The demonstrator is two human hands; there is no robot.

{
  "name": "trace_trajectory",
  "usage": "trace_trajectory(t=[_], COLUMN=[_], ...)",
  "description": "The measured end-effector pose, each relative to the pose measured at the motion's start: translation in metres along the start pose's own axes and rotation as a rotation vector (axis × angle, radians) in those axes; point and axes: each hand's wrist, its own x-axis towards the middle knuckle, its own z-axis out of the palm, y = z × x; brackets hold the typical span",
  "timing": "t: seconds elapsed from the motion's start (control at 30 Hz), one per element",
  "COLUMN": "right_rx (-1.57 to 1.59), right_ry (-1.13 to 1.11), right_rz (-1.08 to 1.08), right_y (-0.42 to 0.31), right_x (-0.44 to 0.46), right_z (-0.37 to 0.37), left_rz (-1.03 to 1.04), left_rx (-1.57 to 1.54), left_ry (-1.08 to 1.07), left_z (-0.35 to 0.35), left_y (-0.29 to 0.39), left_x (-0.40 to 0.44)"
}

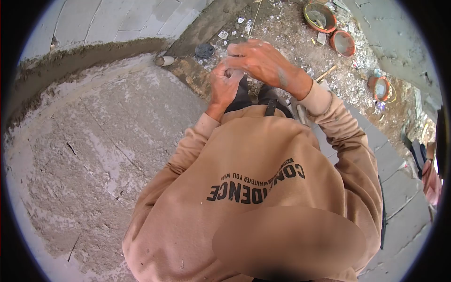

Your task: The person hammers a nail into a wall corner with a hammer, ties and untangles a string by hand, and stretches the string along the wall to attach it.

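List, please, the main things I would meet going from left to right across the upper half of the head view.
Pale cylinder, dark lump, left hand, right hand, upper orange tub, middle orange tub, lower orange tub.

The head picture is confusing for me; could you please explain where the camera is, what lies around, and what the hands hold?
There is no machine: one camera, worn on a person's head, looks down over their brown sweatshirt. The bare left hand and right hand are close together; whatever they may hold is too small or hidden to tell. Beyond them, white fragments and three orange tubs lie on dirt ground. At left is a rough, mortar-smeared surface.
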Motion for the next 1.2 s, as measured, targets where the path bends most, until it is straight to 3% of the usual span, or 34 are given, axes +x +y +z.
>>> trace_trajectory(t=[0.17,0.27,0.37,0.47,0.57,0.67,0.83,0.97,1.2], right_rx=[-0.228,-0.226,-0.244,-0.107,0.032,-0.057,0.161,0.357,0.114], right_ry=[0.002,-0.166,-0.528,-0.592,-0.81,-0.566,-0.269,0.003,0.316], right_rz=[0.018,0.059,0.174,0.175,0.278,0.105,0.157,0.217,0.192], right_y=[0.021,0.036,0.029,0.033,0.028,0.029,0.027,0.007,-0.034], right_x=[0.023,0.019,0.015,0.007,0.012,-0.011,-0.043,-0.066,-0.118], right_z=[-0.018,-0.02,-0.033,-0.034,-0.054,-0.046,-0.025,-0.01,0.026], left_rz=[-0.039,-0.053,-0.078,-0.091,-0.061,-0.079,-0.264,-0.288,-0.305], left_rx=[-0.099,-0.209,-0.235,-0.175,-0.082,-0.085,-0.235,-0.264,-0.109], left_ry=[-0.094,-0.108,-0.1,-0.147,-0.215,-0.252,-0.258,-0.302,-0.31], left_z=[-0.004,-0.003,-0.001,0.001,0.002,0.008,0.001,-0.004,0.009], left_y=[0.014,0.012,0.012,0.009,0.001,0.007,0.003,-0.004,-0.004], left_x=[0.008,0.009,0.008,0.007,0.006,0.004,0.004,0.001,-0.012])
